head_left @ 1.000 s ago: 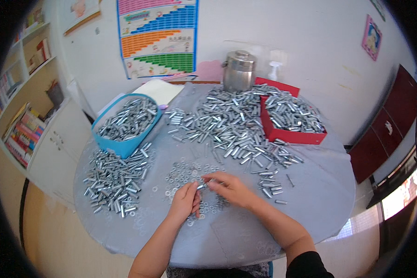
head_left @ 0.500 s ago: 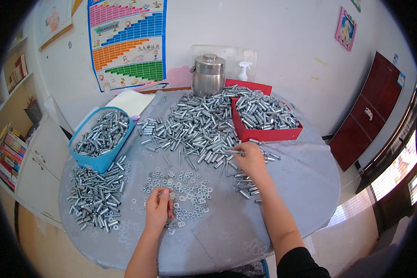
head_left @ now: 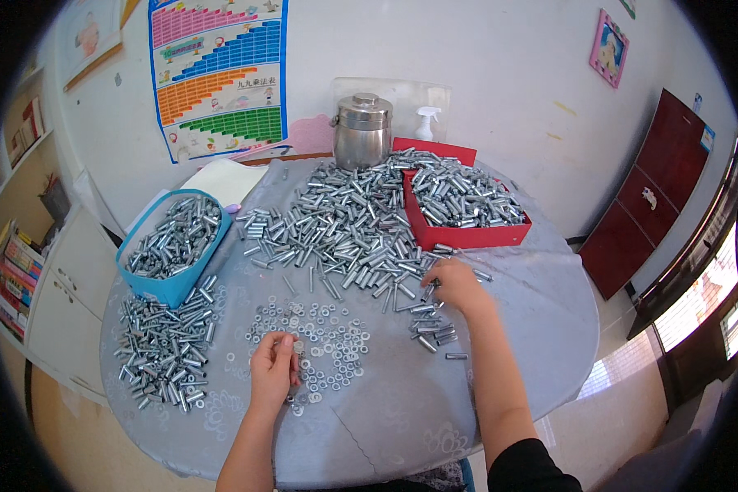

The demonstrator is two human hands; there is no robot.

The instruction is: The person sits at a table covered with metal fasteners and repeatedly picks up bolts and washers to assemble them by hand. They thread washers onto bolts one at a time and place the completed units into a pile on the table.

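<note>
My left hand (head_left: 273, 371) rests at the near left edge of a spread of flat metal washers (head_left: 334, 348). Its fingers are curled with the thumb on top. A washer shows by the thumb tip, but whether it is gripped I cannot make out. Further right, my right hand (head_left: 459, 285) reaches over the near right edge of a big heap of silvery metal tubes (head_left: 353, 213). The fingers are bent together at the tubes, and whatever lies between them is hidden. Several loose tubes (head_left: 426, 328) lie just below that hand.
A blue basket (head_left: 160, 291) full of metal pieces stands at the left, with another pile of them (head_left: 160, 353) in front. At the back right sits a filled red box (head_left: 476, 238). Behind the heap stand a steel canister (head_left: 362, 135) and a white spray bottle (head_left: 425, 123).
My right hand has drawn slightly nearer and to the right over the tubes, its fingers more curled. My left hand keeps its place by the washers. The whole view has shifted slightly.
</note>
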